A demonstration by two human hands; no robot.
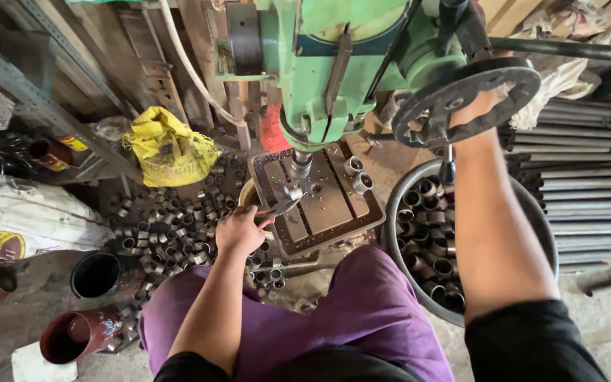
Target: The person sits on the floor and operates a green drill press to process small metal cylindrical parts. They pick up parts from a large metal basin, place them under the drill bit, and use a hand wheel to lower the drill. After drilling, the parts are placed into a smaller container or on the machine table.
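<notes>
My left hand [240, 230] grips pliers [279, 206] that clamp a small metal ring [294, 191] on the drill table [327, 209], right under the spindle [300, 164] of a green drill press [334, 64]. My right hand [476, 106] reaches up behind the black feed wheel [464, 99] and holds it; the fingers are mostly hidden by the wheel. Two more short metal rings [357, 175] sit on the far right part of the table.
A grey metal basin [397, 205] full of rings stands to the right. Several loose rings [171, 226] lie on the floor at left, beside a yellow bag [167, 148], a black can [97, 274] and a red can [76, 336]. Steel rods [588, 191] are stacked far right.
</notes>
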